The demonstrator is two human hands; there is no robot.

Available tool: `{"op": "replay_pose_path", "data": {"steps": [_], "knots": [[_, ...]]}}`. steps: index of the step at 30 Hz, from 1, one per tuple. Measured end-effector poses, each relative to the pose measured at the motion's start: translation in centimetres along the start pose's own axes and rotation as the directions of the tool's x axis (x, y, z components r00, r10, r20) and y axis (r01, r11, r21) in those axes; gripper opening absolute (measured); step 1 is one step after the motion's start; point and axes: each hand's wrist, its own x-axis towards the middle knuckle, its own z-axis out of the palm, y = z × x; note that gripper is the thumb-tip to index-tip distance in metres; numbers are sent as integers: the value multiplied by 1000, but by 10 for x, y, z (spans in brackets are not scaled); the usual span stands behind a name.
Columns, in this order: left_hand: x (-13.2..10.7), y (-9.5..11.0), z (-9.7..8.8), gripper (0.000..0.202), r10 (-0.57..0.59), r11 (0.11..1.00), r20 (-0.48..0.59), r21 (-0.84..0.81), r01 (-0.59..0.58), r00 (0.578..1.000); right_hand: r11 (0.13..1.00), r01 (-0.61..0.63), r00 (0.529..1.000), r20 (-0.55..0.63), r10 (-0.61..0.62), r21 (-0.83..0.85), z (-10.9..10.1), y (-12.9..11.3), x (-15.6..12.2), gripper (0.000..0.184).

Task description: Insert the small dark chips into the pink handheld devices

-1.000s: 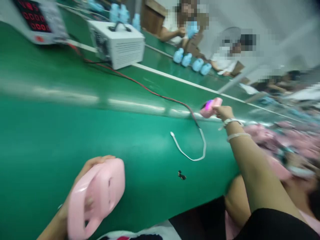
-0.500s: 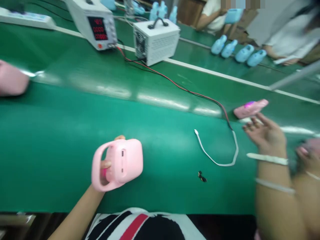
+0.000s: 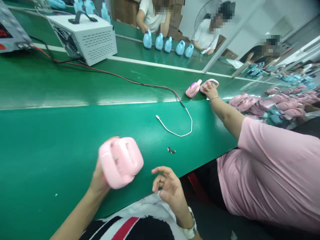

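Note:
My left hand (image 3: 98,178) is closed round a pink handled device (image 3: 135,160) with rounded corners, held above the green table. The device's loop handle faces me, and the fingers behind it are mostly hidden. To its right, my right hand (image 3: 171,190) hovers near the table edge, fingers apart and slightly curled, with nothing in it. Several small black pieces (image 3: 171,150) lie beyond that hand. A white cable (image 3: 180,135) with a small plug end curves on the table. Farther back stands another pink device (image 3: 193,89) with a purple light.
A co-worker's hand (image 3: 210,90) rests on a pink device at the right. Red and black wires run from the white cable to a grey box (image 3: 97,41) and a power supply (image 3: 12,31). Blue devices (image 3: 168,45) stand across the table. Many pink ones (image 3: 282,103) are piled right.
The view has swung right. My right hand has drawn back from the lit pink device towards my body. The device in my left hand has tilted. A co-worker's hand now reaches onto the table.

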Motion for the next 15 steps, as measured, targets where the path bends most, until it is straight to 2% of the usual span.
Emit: {"op": "replay_pose_path", "data": {"steps": [3, 6, 10, 15], "knots": [[0, -5, 30, 63, 10, 1000, 37, -12, -10, 999, 982, 164, 986, 44, -161, -93, 11, -11, 7, 41], [1, -8, 38, 55, 61, 998, 60, -19, -60, 996, 949, 251, 968, 30, -250, -193, 12, -25, 19, 28], [4, -9, 33, 52, 101, 994, 88, 30, -104, 991, 962, 202, 978, 90, -188, -184, 13, -34, 33, 14], [8, -12, 34, 52, 108, 976, 91, 180, -123, 990, 967, 88, 993, 99, -66, -239, 22, -27, 34, 22]]}}
